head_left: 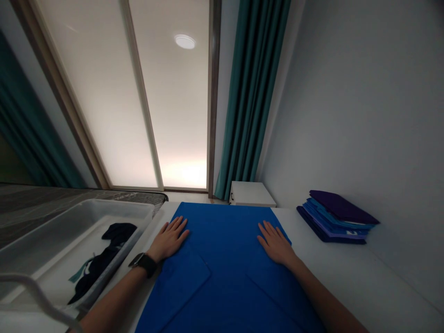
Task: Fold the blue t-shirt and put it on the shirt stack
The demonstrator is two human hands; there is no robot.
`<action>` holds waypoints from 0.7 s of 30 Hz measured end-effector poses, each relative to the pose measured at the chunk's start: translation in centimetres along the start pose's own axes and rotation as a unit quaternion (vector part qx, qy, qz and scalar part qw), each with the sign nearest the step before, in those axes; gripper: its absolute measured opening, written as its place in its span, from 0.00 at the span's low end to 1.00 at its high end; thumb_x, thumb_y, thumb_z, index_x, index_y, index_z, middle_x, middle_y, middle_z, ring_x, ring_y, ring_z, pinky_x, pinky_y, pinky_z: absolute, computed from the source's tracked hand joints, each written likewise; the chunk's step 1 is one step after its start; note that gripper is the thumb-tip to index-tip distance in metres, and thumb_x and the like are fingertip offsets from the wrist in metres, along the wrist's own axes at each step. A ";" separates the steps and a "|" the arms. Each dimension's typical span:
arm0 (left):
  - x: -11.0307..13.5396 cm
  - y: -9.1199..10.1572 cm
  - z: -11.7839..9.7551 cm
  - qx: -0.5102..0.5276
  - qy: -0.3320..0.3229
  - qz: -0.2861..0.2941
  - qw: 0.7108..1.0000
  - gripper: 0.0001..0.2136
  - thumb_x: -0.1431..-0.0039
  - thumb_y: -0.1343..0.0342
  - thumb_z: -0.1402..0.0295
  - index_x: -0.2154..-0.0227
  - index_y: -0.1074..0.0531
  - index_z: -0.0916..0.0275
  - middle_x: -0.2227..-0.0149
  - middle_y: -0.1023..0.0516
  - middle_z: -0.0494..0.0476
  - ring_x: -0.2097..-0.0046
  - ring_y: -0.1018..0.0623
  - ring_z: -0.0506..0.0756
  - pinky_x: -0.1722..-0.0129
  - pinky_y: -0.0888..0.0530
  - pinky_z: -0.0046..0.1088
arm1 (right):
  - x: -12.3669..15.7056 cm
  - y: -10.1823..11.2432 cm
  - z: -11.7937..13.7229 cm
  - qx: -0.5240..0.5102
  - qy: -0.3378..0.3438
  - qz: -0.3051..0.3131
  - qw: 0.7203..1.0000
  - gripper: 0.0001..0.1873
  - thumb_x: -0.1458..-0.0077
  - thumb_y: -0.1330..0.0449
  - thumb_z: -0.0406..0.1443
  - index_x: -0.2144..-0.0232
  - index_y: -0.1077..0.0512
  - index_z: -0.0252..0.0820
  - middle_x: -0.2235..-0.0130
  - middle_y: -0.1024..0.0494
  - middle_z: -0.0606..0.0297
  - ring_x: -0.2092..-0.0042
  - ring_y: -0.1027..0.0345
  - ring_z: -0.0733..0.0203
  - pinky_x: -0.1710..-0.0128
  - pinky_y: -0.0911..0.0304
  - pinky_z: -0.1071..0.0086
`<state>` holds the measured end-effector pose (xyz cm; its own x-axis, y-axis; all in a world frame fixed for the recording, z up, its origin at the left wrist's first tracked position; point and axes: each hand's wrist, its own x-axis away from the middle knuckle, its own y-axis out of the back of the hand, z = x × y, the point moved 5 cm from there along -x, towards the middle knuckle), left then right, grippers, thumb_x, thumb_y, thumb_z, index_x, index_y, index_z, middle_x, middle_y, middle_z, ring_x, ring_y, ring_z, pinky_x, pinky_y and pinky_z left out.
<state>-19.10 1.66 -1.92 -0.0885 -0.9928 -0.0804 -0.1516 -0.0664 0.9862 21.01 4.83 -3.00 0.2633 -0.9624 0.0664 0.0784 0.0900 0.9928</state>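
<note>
A bright blue garment [224,259] lies spread flat on the white table [364,277] in front of me, with two patch pockets showing near me. My left hand [169,239] rests flat on the garment's left edge, fingers apart, a black watch on the wrist. My right hand [275,243] lies flat on its right edge, fingers spread. Neither hand holds anything.
A stack of folded blue and purple garments [335,217] sits at the table's right, by the wall. A white plastic bin [69,240] on the left holds a dark garment [104,259]. Teal curtains [249,101], a frosted window and a small white cabinet [251,194] stand beyond the table.
</note>
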 end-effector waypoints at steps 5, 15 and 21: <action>-0.1 -0.2 0.3 0.004 -0.001 0.007 1.000 0.27 0.33 0.65 0.52 0.35 0.46 0.56 0.32 0.49 0.55 0.32 0.49 0.58 0.35 0.52 0.46 | -0.1 0.3 -0.2 -0.009 0.001 0.016 1.000 0.39 0.38 0.69 0.56 0.33 0.56 0.42 0.31 0.60 0.61 0.31 0.70 0.57 0.34 0.71 0.56; 0.0 0.6 0.3 0.058 0.004 -0.006 0.998 0.26 0.32 0.66 0.54 0.37 0.42 0.57 0.33 0.45 0.56 0.33 0.46 0.57 0.35 0.52 0.45 | -0.9 2.2 5.9 -0.061 0.085 0.031 0.994 0.37 0.37 0.68 0.55 0.33 0.53 0.42 0.31 0.58 0.62 0.31 0.70 0.58 0.34 0.73 0.57; 0.2 1.3 1.8 0.099 -0.001 -0.029 0.995 0.26 0.32 0.65 0.55 0.40 0.37 0.61 0.36 0.38 0.58 0.35 0.40 0.57 0.35 0.47 0.42 | -1.0 3.0 14.7 -0.102 0.214 0.055 0.970 0.33 0.35 0.64 0.51 0.33 0.52 0.44 0.31 0.58 0.64 0.31 0.70 0.59 0.33 0.73 0.56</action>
<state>-21.09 1.58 -0.89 -0.0769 -0.9877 -0.1364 -0.3469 -0.1017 0.9324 6.85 2.32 1.38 0.6525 -0.7535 0.0805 0.2042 0.2771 0.9389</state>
